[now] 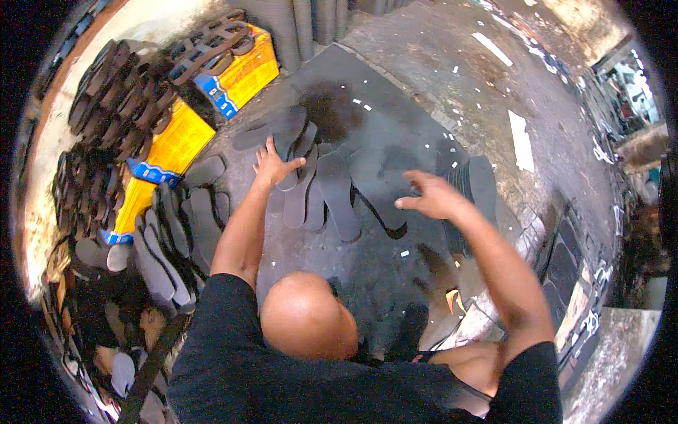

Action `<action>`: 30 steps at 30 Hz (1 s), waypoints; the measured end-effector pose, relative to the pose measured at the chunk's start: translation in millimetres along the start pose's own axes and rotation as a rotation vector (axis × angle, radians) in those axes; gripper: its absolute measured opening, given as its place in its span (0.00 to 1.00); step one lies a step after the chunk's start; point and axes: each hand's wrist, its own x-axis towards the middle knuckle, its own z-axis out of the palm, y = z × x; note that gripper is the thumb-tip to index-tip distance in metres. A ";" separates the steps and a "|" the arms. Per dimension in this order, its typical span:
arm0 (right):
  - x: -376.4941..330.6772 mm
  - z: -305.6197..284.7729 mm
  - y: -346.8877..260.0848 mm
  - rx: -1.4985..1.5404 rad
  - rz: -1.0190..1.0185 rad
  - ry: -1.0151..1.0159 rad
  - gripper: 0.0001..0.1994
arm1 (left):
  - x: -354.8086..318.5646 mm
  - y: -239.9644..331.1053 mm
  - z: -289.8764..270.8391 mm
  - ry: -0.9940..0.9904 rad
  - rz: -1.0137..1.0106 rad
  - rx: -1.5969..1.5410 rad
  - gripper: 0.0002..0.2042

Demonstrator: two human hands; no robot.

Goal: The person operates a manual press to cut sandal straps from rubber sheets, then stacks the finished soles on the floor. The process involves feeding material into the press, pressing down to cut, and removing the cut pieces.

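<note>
My left hand (272, 168) is open with fingers spread, over several flat dark-grey shoe soles (305, 194). Its fingertips seem to rest on one of them, though contact is hard to make out. Right of it lies a longer grey sole (337, 198), slanting toward me. My right hand (432, 196) hovers above a dark sheet (395, 141), thumb and forefinger apart, with nothing visible between them. Just beyond that hand to the right stands a stack of soles (482, 187), partly hidden by my forearm.
At the left, yellow-and-blue boxes (180, 141) stand beside piles of dark sandals (116, 99). More loose soles (162, 261) lean near my left arm. Dark rolls (321, 21) stand at the back. White scraps (521, 141) litter the concrete floor on the right.
</note>
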 end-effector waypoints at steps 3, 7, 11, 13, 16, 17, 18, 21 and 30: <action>48.3 80.3 23.1 0.038 0.110 0.077 0.51 | -2.7 -8.8 33.1 0.123 0.059 -0.113 0.63; 69.8 156.2 25.9 -0.087 0.285 0.197 0.62 | -30.6 -34.6 46.1 0.143 0.255 -0.189 0.61; 50.7 145.1 7.9 0.029 0.442 0.246 0.59 | -63.2 -40.4 33.4 0.053 0.172 -0.365 0.57; 39.7 144.7 23.6 0.135 0.449 0.392 0.57 | -80.2 -27.6 19.8 -0.010 0.091 -0.433 0.52; 44.3 144.8 41.3 0.230 0.353 0.715 0.55 | -84.2 -42.6 32.7 0.225 0.105 -0.467 0.50; 46.1 143.6 29.7 0.234 0.342 0.730 0.55 | -91.8 -41.3 34.1 0.236 0.092 -0.447 0.51; 48.1 139.0 14.8 0.239 0.334 0.747 0.56 | -103.6 -32.8 31.1 0.244 0.082 -0.426 0.51; 60.2 146.4 3.8 0.101 0.332 0.592 0.58 | -123.1 -21.9 39.9 0.185 0.028 -0.302 0.55; 39.9 168.9 -9.4 0.233 0.350 0.682 0.56 | -123.2 -31.3 38.8 0.075 -0.033 -0.274 0.59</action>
